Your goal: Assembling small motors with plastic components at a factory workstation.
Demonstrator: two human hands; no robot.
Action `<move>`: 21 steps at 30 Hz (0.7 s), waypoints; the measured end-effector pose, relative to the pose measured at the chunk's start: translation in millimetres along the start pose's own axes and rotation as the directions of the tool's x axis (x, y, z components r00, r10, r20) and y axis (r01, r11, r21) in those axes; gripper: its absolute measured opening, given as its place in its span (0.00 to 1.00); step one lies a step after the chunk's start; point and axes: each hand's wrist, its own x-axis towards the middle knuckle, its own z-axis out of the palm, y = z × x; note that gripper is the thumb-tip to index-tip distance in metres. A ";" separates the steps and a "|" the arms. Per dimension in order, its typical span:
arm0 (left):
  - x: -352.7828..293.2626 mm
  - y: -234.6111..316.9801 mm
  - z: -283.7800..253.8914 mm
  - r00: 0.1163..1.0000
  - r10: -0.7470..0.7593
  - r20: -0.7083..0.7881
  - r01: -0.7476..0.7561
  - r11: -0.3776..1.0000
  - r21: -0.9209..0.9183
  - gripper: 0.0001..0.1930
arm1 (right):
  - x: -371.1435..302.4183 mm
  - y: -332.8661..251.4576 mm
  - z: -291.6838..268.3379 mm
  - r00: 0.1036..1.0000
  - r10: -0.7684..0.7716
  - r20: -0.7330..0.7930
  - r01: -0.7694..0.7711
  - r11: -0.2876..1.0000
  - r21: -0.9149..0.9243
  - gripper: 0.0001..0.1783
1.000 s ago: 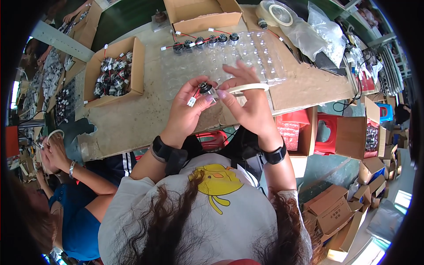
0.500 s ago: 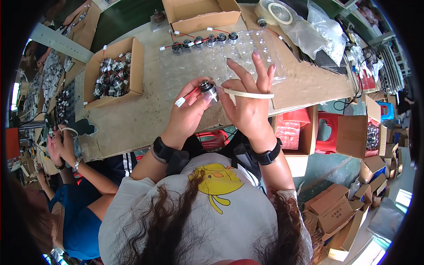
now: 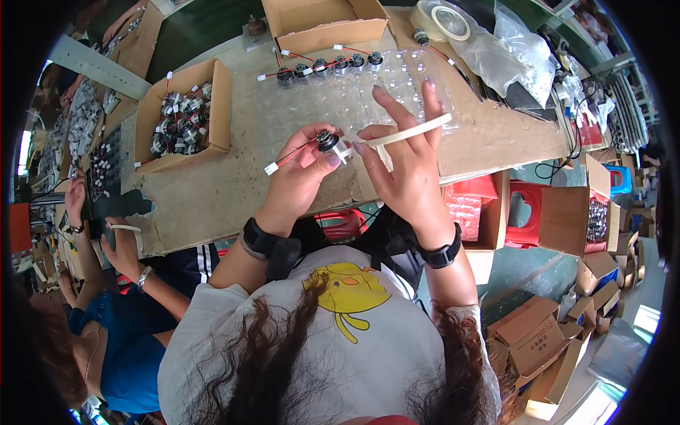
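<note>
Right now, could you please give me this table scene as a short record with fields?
Left hand: holds a small black-topped part with a red wire
Right hand: close beside the held part, contact unclear; a pale ring lies across it
Clear tray: six parts in a row along its far side
Left box: cardboard, holding a pile of similar parts
Far box: cardboard, beyond the tray
Far right: plastic bags

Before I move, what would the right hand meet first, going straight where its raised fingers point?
Probably the clear plastic tray, seen just beyond the raised fingers; depth is unclear, so the right hand might pass above it instead.
</note>
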 end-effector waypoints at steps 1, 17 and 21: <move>-0.1 -0.9 -1.5 1.000 0.020 0.005 -0.020 1.000 0.003 0.19 | -0.2 -2.4 -1.7 0.999 -0.033 -0.009 0.032 0.995 -0.091 0.09; -1.6 0.1 5.9 0.996 0.052 0.071 -0.059 0.993 0.098 0.22 | -7.8 -5.7 14.0 0.999 -0.018 -0.038 0.014 0.994 -0.107 0.11; -2.2 4.7 3.8 0.987 0.041 0.153 -0.031 0.997 -0.071 0.23 | -1.3 5.1 -7.7 0.997 -0.048 0.065 0.038 0.989 0.142 0.12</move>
